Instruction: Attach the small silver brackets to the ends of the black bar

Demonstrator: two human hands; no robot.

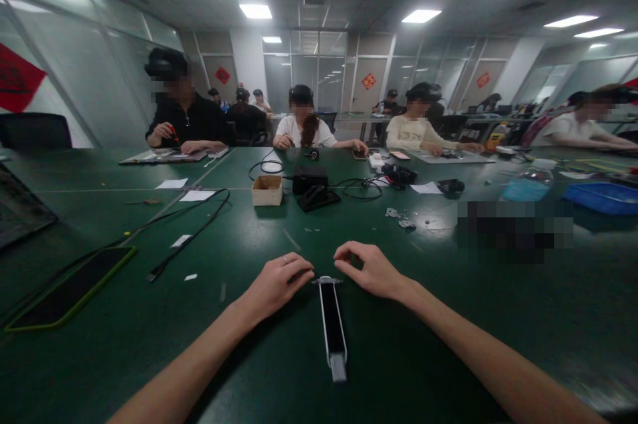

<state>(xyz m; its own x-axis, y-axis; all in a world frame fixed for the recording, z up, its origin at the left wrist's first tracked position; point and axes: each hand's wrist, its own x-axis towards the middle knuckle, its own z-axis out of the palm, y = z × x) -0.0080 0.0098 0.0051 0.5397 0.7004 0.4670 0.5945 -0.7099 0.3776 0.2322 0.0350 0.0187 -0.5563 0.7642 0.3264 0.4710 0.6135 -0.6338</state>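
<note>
A long narrow strip with a black face and white side edges (333,321) lies on the green table in front of me, its grey block end toward me. At its far end sits a thin metal crosspiece (327,281). My left hand (279,281), a ring on one finger, is beside the crosspiece's left end, fingers bent and closed together; whether they pinch anything is hidden. On the other side, my right hand (367,268) is curled loosely just beyond the crosspiece's right end, a gap showing between thumb and fingers, nothing seen in it.
Ahead are a small cardboard box (267,191), a black device (310,181) with cables and small metal pieces (406,223). A green-edged black mat (74,288) lies left; a water bottle (529,181) and blue tray (601,198) stand right. Several people sit across the table.
</note>
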